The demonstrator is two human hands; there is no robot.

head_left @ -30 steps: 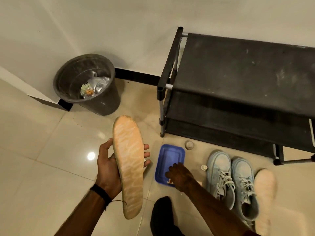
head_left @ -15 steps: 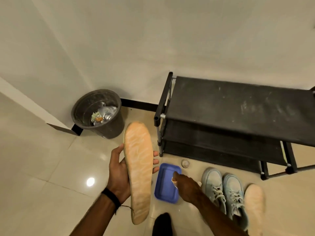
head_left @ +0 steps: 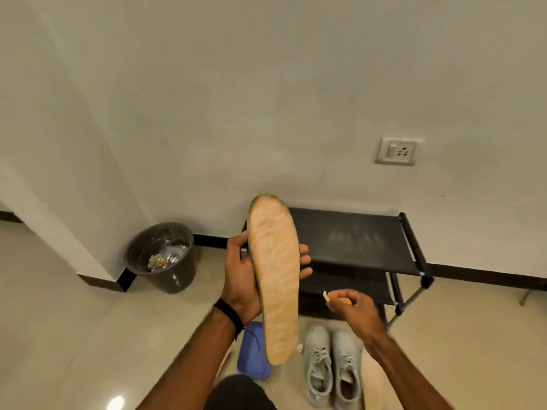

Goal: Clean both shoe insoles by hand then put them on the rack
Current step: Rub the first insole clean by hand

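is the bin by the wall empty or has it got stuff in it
Not empty. The dark bin stands upright against the wall, and crumpled shiny wrappers with a green and orange scrap lie at its bottom.

blue tray (head_left: 251,355): partly hidden behind the insole (head_left: 273,279)
second insole (head_left: 374,377): mostly behind the right forearm
pinched orange item (head_left: 343,300): too small to tell

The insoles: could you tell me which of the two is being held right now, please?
The upright insole, gripped in the left hand. The other insole lies on the floor beside the grey shoes.
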